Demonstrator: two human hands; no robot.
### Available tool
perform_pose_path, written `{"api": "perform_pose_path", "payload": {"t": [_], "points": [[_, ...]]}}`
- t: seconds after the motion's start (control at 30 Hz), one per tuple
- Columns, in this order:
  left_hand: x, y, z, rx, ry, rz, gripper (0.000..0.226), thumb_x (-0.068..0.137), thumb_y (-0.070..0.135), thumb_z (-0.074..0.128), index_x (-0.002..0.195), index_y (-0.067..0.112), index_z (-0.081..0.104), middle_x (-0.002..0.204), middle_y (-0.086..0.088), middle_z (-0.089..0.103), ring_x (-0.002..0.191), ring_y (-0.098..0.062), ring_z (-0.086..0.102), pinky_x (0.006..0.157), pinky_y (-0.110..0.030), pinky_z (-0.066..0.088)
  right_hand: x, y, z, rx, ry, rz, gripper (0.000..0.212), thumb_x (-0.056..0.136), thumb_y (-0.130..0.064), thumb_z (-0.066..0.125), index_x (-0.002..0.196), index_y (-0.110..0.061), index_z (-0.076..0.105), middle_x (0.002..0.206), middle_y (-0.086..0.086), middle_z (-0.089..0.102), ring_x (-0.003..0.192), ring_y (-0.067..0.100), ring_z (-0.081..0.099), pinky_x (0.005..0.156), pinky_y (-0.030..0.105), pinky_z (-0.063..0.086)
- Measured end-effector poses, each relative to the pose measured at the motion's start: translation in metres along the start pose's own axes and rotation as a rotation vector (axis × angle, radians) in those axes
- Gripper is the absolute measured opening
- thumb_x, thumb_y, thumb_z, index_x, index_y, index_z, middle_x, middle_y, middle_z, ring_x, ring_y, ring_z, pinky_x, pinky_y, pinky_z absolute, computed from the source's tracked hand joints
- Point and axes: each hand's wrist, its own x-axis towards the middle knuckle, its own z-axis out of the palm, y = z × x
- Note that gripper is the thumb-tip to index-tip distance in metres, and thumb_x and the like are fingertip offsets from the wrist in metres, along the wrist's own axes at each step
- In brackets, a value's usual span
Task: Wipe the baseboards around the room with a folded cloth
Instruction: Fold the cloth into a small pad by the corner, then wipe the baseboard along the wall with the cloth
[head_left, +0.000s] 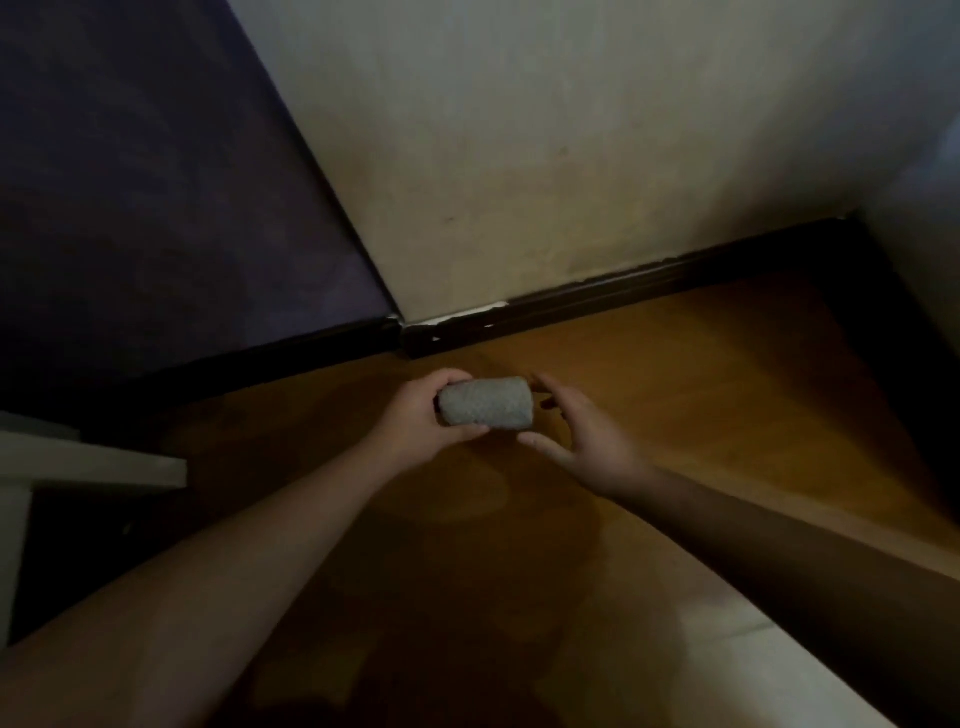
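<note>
Hands: left hand (415, 415) curled round the folded cloth (487, 404), right hand (587, 436) loosely spread just beside its end

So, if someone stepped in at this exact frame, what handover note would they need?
Left hand: grips the left end of the folded cloth, fingers over the top, thumb beneath.
Right hand: open at the cloth's right end; contact cannot be told.
Cloth: a compact grey bundle held above the wooden floor, short of the dark baseboard at the wall corner.
Done: cloth folded, as it looks. No wiping can be judged from this view.
Left: bring the cloth to the baseboard and wipe along it, round the room. Chipped white patches show by the corner joint.
</note>
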Motion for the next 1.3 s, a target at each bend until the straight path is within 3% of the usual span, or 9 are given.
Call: {"api": "perform_pose_path", "payload": {"t": [0.13, 0.23, 0.4, 0.47, 0.63, 0.83, 1.0, 1.17, 1.3], "points": [[-0.022, -0.042, -0.016, -0.057, 0.187, -0.191, 0.055, 0.073, 0.026, 0.086, 0.12, 0.027, 0.058, 0.108, 0.014, 0.058, 0.104, -0.007, 0.056, 0.076, -0.011, 0.04, 0.013, 0.011, 0.031, -0.329, -0.032, -0.162, 0.074, 0.093, -0.062, 0.04, 0.156, -0.03, 0.017, 0.157, 0.001, 0.032, 0.139, 0.02, 0.036, 0.11, 0.036, 0.032], [-0.037, -0.06, -0.022, -0.11, 0.289, -0.28, 0.055, 0.074, 0.027, 0.085, 0.121, 0.023, 0.058, 0.11, 0.01, 0.06, 0.105, -0.011, 0.058, 0.08, -0.019, 0.045, 0.023, 0.015, 0.045, -0.51, -0.137, -0.31, 0.072, 0.096, -0.061, 0.033, 0.157, -0.029, 0.013, 0.164, 0.002, 0.014, 0.15, 0.021, 0.013, 0.118, 0.048, 0.022], [-0.052, -0.071, -0.014, -0.19, 0.461, -0.4, 0.057, 0.076, 0.027, 0.084, 0.125, 0.02, 0.056, 0.109, 0.012, 0.058, 0.094, -0.001, 0.057, 0.068, -0.009, 0.04, 0.054, 0.042, 0.054, -0.678, -0.275, -0.442, 0.069, 0.099, -0.061, 0.025, 0.158, -0.032, 0.002, 0.164, -0.003, -0.01, 0.149, 0.014, -0.011, 0.118, 0.037, -0.004], [-0.061, -0.073, -0.009, -0.239, 0.531, -0.431, 0.054, 0.075, 0.026, 0.085, 0.12, 0.022, 0.055, 0.103, 0.016, 0.058, 0.089, 0.006, 0.056, 0.067, -0.008, 0.042, 0.06, 0.053, 0.058, -0.742, -0.264, -0.437, 0.068, 0.1, -0.062, 0.022, 0.158, -0.032, 0.002, 0.166, -0.001, -0.006, 0.151, 0.016, -0.008, 0.12, 0.039, -0.003], [-0.076, -0.071, -0.003, -0.277, 0.621, -0.49, 0.05, 0.073, 0.021, 0.086, 0.11, 0.026, 0.052, 0.099, 0.015, 0.058, 0.089, -0.004, 0.056, 0.064, -0.003, 0.039, 0.061, 0.052, 0.057, -0.776, -0.302, -0.414, 0.065, 0.101, -0.059, 0.02, 0.158, -0.031, 0.008, 0.166, 0.003, 0.004, 0.152, 0.019, -0.003, 0.122, 0.041, -0.003], [-0.077, -0.072, -0.011, -0.283, 0.648, -0.481, 0.05, 0.071, 0.03, 0.088, 0.106, 0.031, 0.053, 0.098, 0.02, 0.059, 0.084, 0.012, 0.056, 0.064, -0.005, 0.04, 0.062, 0.051, 0.057, -0.82, -0.338, -0.395, 0.063, 0.101, -0.059, 0.021, 0.157, -0.035, 0.007, 0.166, 0.004, 0.003, 0.153, 0.023, 0.002, 0.12, 0.051, 0.012], [-0.073, -0.088, -0.007, -0.277, 0.765, -0.551, 0.049, 0.07, 0.037, 0.087, 0.105, 0.027, 0.053, 0.099, 0.009, 0.063, 0.089, -0.01, 0.061, 0.065, -0.015, 0.042, 0.059, 0.061, 0.062, -0.82, -0.303, -0.435, 0.061, 0.101, -0.056, 0.024, 0.157, -0.036, 0.01, 0.166, -0.002, 0.001, 0.152, 0.024, 0.006, 0.121, 0.05, 0.01], [-0.067, -0.103, -0.022, -0.294, 0.932, -0.6, 0.066, 0.075, 0.025, 0.085, 0.132, 0.014, 0.054, 0.124, -0.003, 0.064, 0.106, -0.012, 0.058, 0.082, -0.018, 0.043, 0.06, 0.059, 0.061, -0.852, -0.268, -0.446, 0.06, 0.102, -0.056, 0.021, 0.157, -0.037, 0.007, 0.166, -0.001, 0.005, 0.153, 0.022, 0.003, 0.121, 0.049, 0.006], [-0.054, -0.121, -0.042, -0.408, 0.999, -0.592, 0.059, 0.081, 0.004, 0.078, 0.135, 0.003, 0.055, 0.131, -0.011, 0.06, 0.12, -0.024, 0.056, 0.083, 0.0, 0.037, 0.062, 0.057, 0.06, -0.838, -0.263, -0.445, 0.059, 0.102, -0.056, 0.017, 0.157, -0.037, 0.007, 0.166, -0.002, 0.005, 0.153, 0.022, 0.003, 0.121, 0.051, 0.011]]}}
